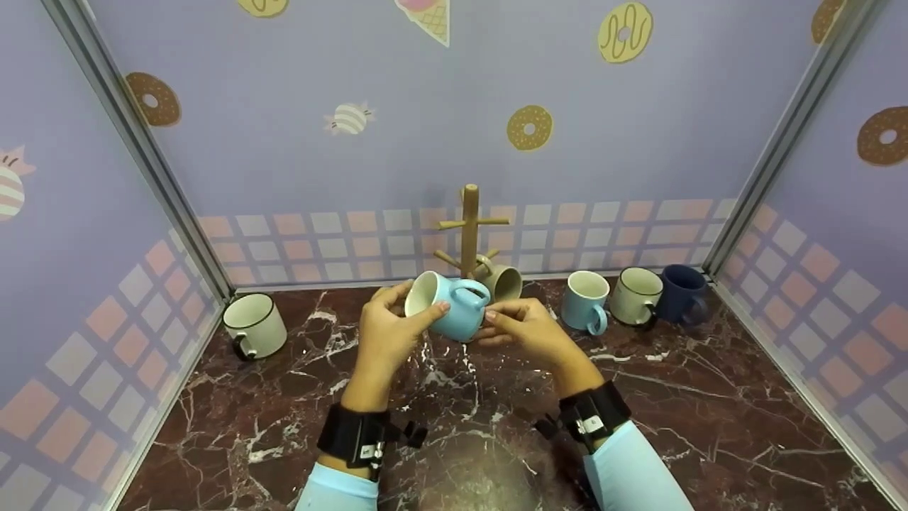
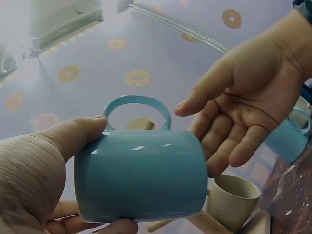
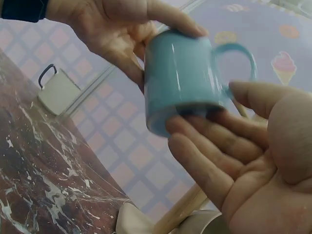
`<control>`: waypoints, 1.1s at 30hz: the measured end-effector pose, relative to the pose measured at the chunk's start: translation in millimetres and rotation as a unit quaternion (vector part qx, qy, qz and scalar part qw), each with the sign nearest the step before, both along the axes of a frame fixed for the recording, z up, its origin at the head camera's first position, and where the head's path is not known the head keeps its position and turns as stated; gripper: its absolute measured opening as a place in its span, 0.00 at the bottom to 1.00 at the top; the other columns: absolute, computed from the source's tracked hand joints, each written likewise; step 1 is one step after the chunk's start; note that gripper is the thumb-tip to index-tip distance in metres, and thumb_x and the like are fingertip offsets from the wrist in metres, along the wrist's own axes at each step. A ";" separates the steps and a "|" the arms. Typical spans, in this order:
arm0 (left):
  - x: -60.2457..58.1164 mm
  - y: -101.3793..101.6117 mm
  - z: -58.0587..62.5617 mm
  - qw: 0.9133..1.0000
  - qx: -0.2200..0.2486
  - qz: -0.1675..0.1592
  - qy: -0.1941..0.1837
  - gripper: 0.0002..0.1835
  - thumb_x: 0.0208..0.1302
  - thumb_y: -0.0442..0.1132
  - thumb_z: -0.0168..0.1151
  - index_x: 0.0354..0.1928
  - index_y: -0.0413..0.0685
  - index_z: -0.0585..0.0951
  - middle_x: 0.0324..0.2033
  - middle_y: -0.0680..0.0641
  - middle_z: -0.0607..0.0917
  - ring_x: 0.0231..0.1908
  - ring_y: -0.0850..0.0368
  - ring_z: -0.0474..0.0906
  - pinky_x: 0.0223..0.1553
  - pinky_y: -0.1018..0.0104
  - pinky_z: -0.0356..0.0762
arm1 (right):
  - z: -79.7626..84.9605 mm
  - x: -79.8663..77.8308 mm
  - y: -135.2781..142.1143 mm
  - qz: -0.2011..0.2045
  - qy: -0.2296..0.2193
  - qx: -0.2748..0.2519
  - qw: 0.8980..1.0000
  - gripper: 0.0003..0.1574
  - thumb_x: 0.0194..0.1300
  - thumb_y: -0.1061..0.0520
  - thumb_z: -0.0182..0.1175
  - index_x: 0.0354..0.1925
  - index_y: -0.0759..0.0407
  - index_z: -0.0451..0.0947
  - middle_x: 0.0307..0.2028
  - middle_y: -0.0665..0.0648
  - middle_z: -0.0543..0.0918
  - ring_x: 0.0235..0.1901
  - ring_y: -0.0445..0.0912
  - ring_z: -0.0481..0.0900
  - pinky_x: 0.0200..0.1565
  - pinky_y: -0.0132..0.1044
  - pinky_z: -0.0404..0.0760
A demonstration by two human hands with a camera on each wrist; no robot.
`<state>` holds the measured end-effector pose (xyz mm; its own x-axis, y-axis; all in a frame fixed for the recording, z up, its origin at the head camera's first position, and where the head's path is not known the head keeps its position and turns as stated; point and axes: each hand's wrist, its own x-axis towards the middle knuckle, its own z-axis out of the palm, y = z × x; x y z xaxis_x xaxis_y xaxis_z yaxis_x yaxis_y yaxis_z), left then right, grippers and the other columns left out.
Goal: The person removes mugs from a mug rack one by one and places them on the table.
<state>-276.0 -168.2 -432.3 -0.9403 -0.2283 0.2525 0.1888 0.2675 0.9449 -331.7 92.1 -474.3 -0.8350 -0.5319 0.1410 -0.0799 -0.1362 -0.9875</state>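
A light blue mug [image 1: 460,312] is held in the air, tilted on its side with its handle up and its mouth toward the left. My left hand [image 1: 389,328] grips it near the mouth, the thumb on the outer wall and the fingers on the opposite side. Beside the base is my right hand [image 1: 525,328], fingers loosely bent with their tips right at the bottom and the thumb near the handle [image 3: 239,53]. Just behind stands a wooden mug tree [image 1: 469,234], with a beige mug [image 1: 506,282] hanging from a lower peg.
On the right of the dark marbled tabletop [image 1: 681,411] stand another light blue mug [image 1: 586,298], a cream mug with a black rim [image 1: 635,297] and a dark blue mug [image 1: 679,292]. A second black-rimmed cream mug [image 1: 257,326] sits at left. Patterned walls [image 1: 425,163] enclose the table.
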 end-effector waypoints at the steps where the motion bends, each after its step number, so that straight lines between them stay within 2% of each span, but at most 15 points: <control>1: 2.0 -0.3 2.4 1.000 0.000 -0.004 0.001 0.46 0.55 0.48 0.92 0.72 0.34 0.84 0.61 0.37 0.88 0.53 0.44 0.90 0.43 0.69 0.92 | -0.5 0.1 1.5 0.011 -0.007 -0.010 1.000 0.12 0.86 0.57 0.64 0.55 0.64 0.89 0.50 0.63 0.95 0.47 0.52 0.98 0.61 0.58 0.94; 3: 6.0 -0.5 6.7 1.000 0.000 -0.012 0.004 0.48 0.54 0.48 0.93 0.74 0.35 0.83 0.63 0.38 0.88 0.57 0.43 0.90 0.49 0.65 0.94 | -1.7 0.4 3.7 0.019 -0.023 -0.025 0.999 0.14 0.85 0.50 0.67 0.53 0.59 0.90 0.50 0.62 0.95 0.48 0.52 0.98 0.61 0.57 0.94; 7: 12.8 -0.7 12.9 0.999 0.006 -0.035 0.011 0.50 0.52 0.45 0.94 0.76 0.35 0.81 0.66 0.38 0.86 0.64 0.40 0.89 0.62 0.57 0.93 | -4.6 1.0 2.6 0.021 -0.063 -0.051 0.997 0.25 0.77 0.36 0.70 0.53 0.55 0.89 0.50 0.57 0.93 0.47 0.49 0.96 0.58 0.52 0.96; 10: 17.5 -0.9 16.6 0.999 0.014 -0.051 0.012 0.52 0.49 0.42 0.95 0.76 0.35 0.81 0.66 0.39 0.86 0.65 0.40 0.88 0.65 0.55 0.92 | -7.2 1.9 -2.6 0.036 -0.069 -0.053 0.996 0.37 0.79 0.34 0.67 0.67 0.60 0.84 0.57 0.56 0.89 0.51 0.48 0.95 0.58 0.51 0.96; 13: 21.3 -1.2 20.5 0.997 0.018 -0.069 0.015 0.53 0.45 0.41 0.97 0.76 0.36 0.81 0.65 0.40 0.87 0.64 0.41 0.89 0.65 0.55 0.92 | -9.6 4.2 -8.2 0.055 -0.069 -0.050 0.995 0.51 0.82 0.34 0.64 0.84 0.66 0.68 0.69 0.59 0.83 0.57 0.50 0.93 0.61 0.52 0.95; 15: 22.7 -1.8 22.4 0.996 0.018 -0.085 0.021 0.53 0.45 0.40 0.97 0.76 0.37 0.81 0.66 0.40 0.87 0.64 0.42 0.89 0.65 0.56 0.92 | -10.9 6.2 -11.9 0.067 -0.067 -0.052 0.994 0.55 0.84 0.35 0.62 0.87 0.70 0.59 0.74 0.62 0.79 0.59 0.51 0.91 0.63 0.52 0.94; 16: 23.0 -2.5 23.0 0.995 0.017 -0.093 0.025 0.53 0.45 0.40 0.97 0.76 0.38 0.81 0.66 0.40 0.87 0.63 0.42 0.89 0.64 0.56 0.92 | -11.6 7.1 -13.6 0.072 -0.067 -0.054 0.994 0.55 0.86 0.36 0.62 0.87 0.72 0.58 0.75 0.62 0.79 0.60 0.50 0.91 0.63 0.51 0.94; 18: 23.7 -4.7 24.2 0.993 0.018 -0.114 0.032 0.53 0.45 0.38 0.96 0.76 0.39 0.82 0.67 0.39 0.88 0.61 0.42 0.89 0.63 0.54 0.93 | -12.9 9.5 -16.9 0.083 -0.070 -0.059 0.992 0.50 0.87 0.40 0.63 0.85 0.73 0.61 0.71 0.61 0.82 0.58 0.49 0.90 0.62 0.46 0.94; 19: 24.2 -6.2 24.7 0.991 0.019 -0.125 0.033 0.53 0.45 0.38 0.96 0.76 0.40 0.82 0.68 0.39 0.88 0.61 0.43 0.90 0.63 0.54 0.93 | -13.3 10.8 -18.5 0.090 -0.069 -0.063 0.992 0.46 0.86 0.42 0.63 0.83 0.71 0.67 0.68 0.59 0.84 0.58 0.47 0.90 0.61 0.44 0.94; 22: 25.3 -10.8 26.3 0.986 0.030 -0.160 0.029 0.53 0.46 0.36 0.95 0.77 0.41 0.81 0.70 0.38 0.87 0.60 0.44 0.90 0.63 0.55 0.93 | -14.3 13.7 -21.6 0.121 -0.052 -0.078 0.988 0.37 0.82 0.38 0.68 0.74 0.60 0.80 0.61 0.53 0.88 0.56 0.45 0.89 0.60 0.39 0.93; 24: 25.5 -13.4 27.4 0.982 0.040 -0.186 0.020 0.53 0.46 0.35 0.95 0.78 0.42 0.80 0.72 0.38 0.87 0.60 0.44 0.90 0.65 0.53 0.92 | -14.9 14.3 -21.3 0.147 -0.028 -0.087 0.985 0.38 0.78 0.33 0.70 0.72 0.54 0.82 0.62 0.52 0.88 0.58 0.45 0.89 0.61 0.40 0.92; 26: 25.2 -15.8 27.8 0.976 0.049 -0.212 0.016 0.54 0.47 0.34 0.94 0.79 0.42 0.79 0.71 0.38 0.87 0.61 0.45 0.90 0.67 0.53 0.90 | -15.7 13.7 -20.5 0.169 -0.001 -0.094 0.981 0.44 0.73 0.29 0.73 0.73 0.53 0.82 0.64 0.54 0.88 0.61 0.46 0.89 0.63 0.41 0.92; 29: 23.4 -18.8 27.5 0.966 0.051 -0.255 0.018 0.56 0.48 0.33 0.93 0.82 0.41 0.76 0.70 0.38 0.89 0.62 0.46 0.89 0.70 0.52 0.88 | -16.7 12.3 -19.1 0.193 0.025 -0.091 0.977 0.49 0.69 0.30 0.77 0.75 0.56 0.80 0.67 0.55 0.88 0.65 0.49 0.88 0.66 0.45 0.91; 33: 21.6 -20.8 25.2 0.953 0.038 -0.298 0.023 0.59 0.49 0.33 0.93 0.84 0.41 0.72 0.70 0.38 0.89 0.64 0.46 0.88 0.70 0.56 0.86 | -15.4 12.3 -16.7 0.211 0.039 -0.072 0.974 0.49 0.64 0.33 0.83 0.74 0.55 0.82 0.66 0.55 0.90 0.65 0.49 0.89 0.68 0.47 0.91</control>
<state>-254.4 -189.0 -407.1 -0.8970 0.3242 0.3003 0.3272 0.0305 0.9445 -319.4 75.4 -489.7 -0.5308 -0.7950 0.2937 -0.0605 -0.3101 -0.9488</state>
